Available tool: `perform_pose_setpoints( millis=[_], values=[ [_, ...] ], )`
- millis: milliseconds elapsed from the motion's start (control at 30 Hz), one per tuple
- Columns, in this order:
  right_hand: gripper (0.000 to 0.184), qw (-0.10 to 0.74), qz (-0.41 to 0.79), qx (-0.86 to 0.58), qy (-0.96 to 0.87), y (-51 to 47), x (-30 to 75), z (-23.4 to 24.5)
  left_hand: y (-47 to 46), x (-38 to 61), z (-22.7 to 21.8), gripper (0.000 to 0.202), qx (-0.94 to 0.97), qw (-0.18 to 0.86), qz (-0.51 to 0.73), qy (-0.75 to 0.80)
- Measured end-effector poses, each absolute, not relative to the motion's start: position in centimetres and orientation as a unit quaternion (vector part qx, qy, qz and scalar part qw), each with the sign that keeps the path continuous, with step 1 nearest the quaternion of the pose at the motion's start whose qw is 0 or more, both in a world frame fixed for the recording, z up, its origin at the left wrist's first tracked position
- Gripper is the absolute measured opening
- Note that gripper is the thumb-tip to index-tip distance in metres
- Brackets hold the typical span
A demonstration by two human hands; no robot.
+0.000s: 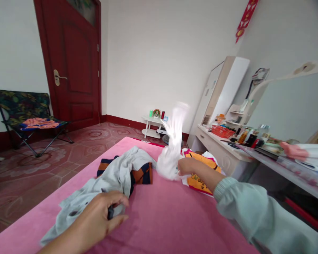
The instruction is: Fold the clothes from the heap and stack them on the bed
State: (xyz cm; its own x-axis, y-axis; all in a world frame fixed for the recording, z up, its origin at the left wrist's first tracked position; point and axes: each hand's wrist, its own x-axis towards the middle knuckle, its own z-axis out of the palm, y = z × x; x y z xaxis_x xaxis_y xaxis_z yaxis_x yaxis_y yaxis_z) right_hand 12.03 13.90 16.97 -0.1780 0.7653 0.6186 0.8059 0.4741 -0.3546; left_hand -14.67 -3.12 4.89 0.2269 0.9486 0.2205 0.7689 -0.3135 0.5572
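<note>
My left hand [102, 217] is closed in a pinch on the edge of a light grey garment [106, 181] that lies crumpled on the pink bed cover [164, 215]. My right hand [187, 165], in a pale green sleeve, grips a white cloth [172, 148] that is motion-blurred and lifted above the bed. An orange and navy striped garment [141, 174] lies under the grey one. An orange and white printed garment [200, 178] lies by my right wrist.
A dressing table [222, 148] with bottles and a red basket stands right of the bed, with a mirror [288, 106] behind it. A folding chair [23, 113] is at the left by a red door [74, 60]. A small white side table [153, 125] stands at the far wall.
</note>
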Motion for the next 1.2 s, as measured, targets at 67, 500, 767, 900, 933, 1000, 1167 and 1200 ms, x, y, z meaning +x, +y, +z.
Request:
perform_pose_setpoints(
  millis=[67, 500, 767, 900, 933, 1000, 1167, 1200],
  values=[
    [0.028, 0.34, 0.003, -0.516, -0.786, 14.7, 12.1, 16.1, -3.5, -14.6, 5.1, 0.01, 0.779, 0.165, 0.276, 0.538],
    [0.02, 0.201, 0.1, -0.347, -0.91, 5.0, 7.4, 11.7, -3.9, -14.6, 5.8, 0.045, 0.758, 0.002, 0.41, 0.506],
    [0.011, 0.282, 0.295, -0.331, -0.851, 0.9, 8.5, 6.3, -4.9, -14.2, 3.6, 0.039, 0.851, 0.132, 0.257, 0.439],
    [0.027, 0.316, 0.107, -0.519, -0.787, 7.2, 15.0, 2.9, -4.3, -17.3, 2.9, 0.017, 0.785, 0.213, 0.285, 0.507],
    [0.037, 0.299, 0.097, -0.546, -0.777, 8.6, 16.3, 2.0, -4.1, -18.3, 3.0, 0.019, 0.75, 0.242, 0.307, 0.533],
    [0.025, 0.235, 0.139, -0.551, -0.788, 10.6, 18.1, 0.7, -3.8, -20.5, 3.2, 0.026, 0.669, 0.285, 0.362, 0.584],
    [0.032, 0.284, 0.245, -0.555, -0.742, 13.1, 18.9, 5.1, -4.4, -25.2, 2.6, 0.036, 0.508, 0.256, 0.476, 0.67],
    [0.035, 0.351, 0.223, -0.552, -0.723, 13.6, 18.9, 6.9, -4.7, -25.5, 2.4, 0.04, 0.501, 0.248, 0.485, 0.672]
  ],
)
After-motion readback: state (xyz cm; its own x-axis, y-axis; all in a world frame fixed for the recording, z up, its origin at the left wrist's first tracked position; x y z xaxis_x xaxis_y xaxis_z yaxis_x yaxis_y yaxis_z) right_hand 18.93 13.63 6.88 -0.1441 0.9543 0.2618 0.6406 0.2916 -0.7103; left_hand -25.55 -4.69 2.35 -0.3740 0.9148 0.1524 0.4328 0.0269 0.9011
